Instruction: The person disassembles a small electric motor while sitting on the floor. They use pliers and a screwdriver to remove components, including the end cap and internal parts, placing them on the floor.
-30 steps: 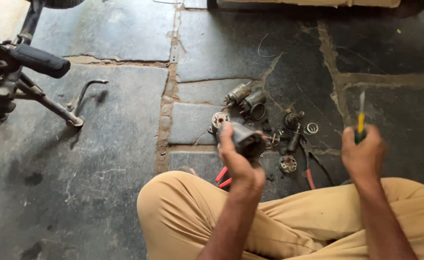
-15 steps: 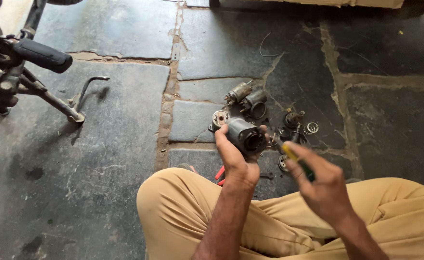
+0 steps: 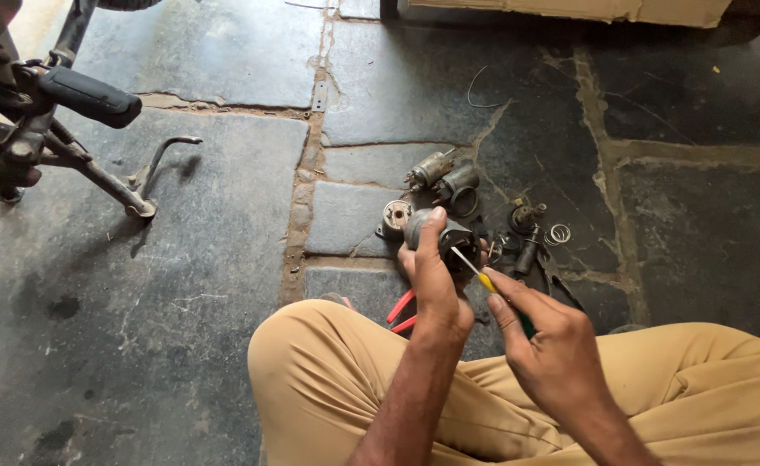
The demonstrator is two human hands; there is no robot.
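Left hand (image 3: 436,280) grips the grey motor housing (image 3: 439,235); right hand (image 3: 546,345) pinches a screwdriver (image 3: 475,271), tip inside it. Loose parts (image 3: 527,229) lie just beyond: disassembly looks partway.

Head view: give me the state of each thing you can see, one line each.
Left hand: gripping the motor housing.
Motor housing: held up, open end toward the screwdriver.
Right hand: holding the screwdriver.
Screwdriver: tip at the housing opening.
Red pliers: lying on the stone floor, partly hidden.
Loose metal parts: scattered on the floor, untouched.
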